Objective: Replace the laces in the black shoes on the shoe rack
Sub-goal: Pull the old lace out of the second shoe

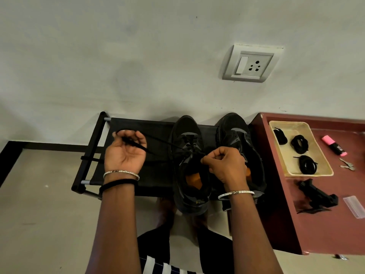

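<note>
Two black shoes stand on a black fabric shoe rack (138, 175), toes toward the wall. The left shoe (189, 171) has a black lace (158, 142) running out of its eyelets to the left. My left hand (126, 151) grips that lace, palm up, pulled away over the rack. My right hand (225, 165) pinches the lace at the left shoe's eyelets and partly covers the right shoe (237, 135). Several coiled black laces (299, 143) lie in a beige tray (324, 171) on the right.
A maroon cabinet (276, 204) stands right of the rack, bearing the tray, a pink highlighter (333, 145), keys (347, 165), a black clamp-like object (318, 196) and a clear plastic bag (353, 206). A wall socket (250, 64) sits above. Beige floor spreads to the left.
</note>
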